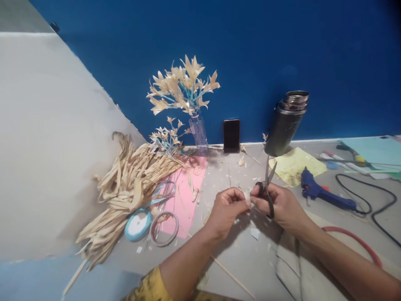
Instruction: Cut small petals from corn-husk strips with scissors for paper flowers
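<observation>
Scissors [269,186] with dark handles rest in my right hand [283,205], blades pointing up and spread a little apart. The thumb and fingertip of that hand meet the fingertips of my left hand [227,209]. Between the two hands is a small pale piece [247,196], perhaps dried husk, mostly hidden by the fingers. My left hand is closed in a pinch at it. Small pale scraps [255,233] are scattered on the grey table [219,179] around both hands.
Dried husks [131,184] lie heaped at left, beside a blue ribbon roll [138,224] and a tape roll [164,229]. Behind stand husk flowers [188,79] in a clear bottle [199,133], a phone [231,136] and a flask [286,123]. A blue glue gun [326,194] lies right.
</observation>
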`<state>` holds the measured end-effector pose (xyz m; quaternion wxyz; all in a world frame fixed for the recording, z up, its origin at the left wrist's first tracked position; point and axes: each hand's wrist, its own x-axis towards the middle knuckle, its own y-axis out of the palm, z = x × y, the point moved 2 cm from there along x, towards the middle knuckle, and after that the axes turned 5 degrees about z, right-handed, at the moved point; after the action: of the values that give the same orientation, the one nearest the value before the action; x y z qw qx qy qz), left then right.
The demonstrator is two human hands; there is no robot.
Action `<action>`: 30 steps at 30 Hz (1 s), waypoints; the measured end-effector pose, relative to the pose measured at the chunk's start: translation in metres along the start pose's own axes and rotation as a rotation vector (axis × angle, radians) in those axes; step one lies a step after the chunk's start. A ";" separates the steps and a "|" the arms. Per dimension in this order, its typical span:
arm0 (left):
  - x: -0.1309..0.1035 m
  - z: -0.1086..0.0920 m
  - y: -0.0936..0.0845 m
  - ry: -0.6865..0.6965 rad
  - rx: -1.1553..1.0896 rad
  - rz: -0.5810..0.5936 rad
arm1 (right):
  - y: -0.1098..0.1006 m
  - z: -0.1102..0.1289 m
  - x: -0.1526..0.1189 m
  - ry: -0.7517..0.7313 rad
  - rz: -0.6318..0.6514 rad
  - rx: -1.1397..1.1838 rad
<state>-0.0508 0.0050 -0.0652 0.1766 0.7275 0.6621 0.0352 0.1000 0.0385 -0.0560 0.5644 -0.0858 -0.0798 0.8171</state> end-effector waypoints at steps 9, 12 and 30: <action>0.004 -0.005 -0.005 -0.018 -0.296 -0.039 | 0.004 0.006 -0.001 0.054 0.231 0.022; 0.006 -0.008 -0.010 -0.004 -0.370 -0.052 | 0.011 0.005 -0.003 0.069 0.419 0.016; 0.005 -0.016 -0.012 0.075 -0.317 -0.066 | 0.019 0.001 -0.006 0.165 0.556 -0.073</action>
<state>-0.0663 0.0137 -0.0551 0.2654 0.6664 0.6781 0.1604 0.0851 0.0262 -0.0592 0.3202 -0.1910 -0.0363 0.9272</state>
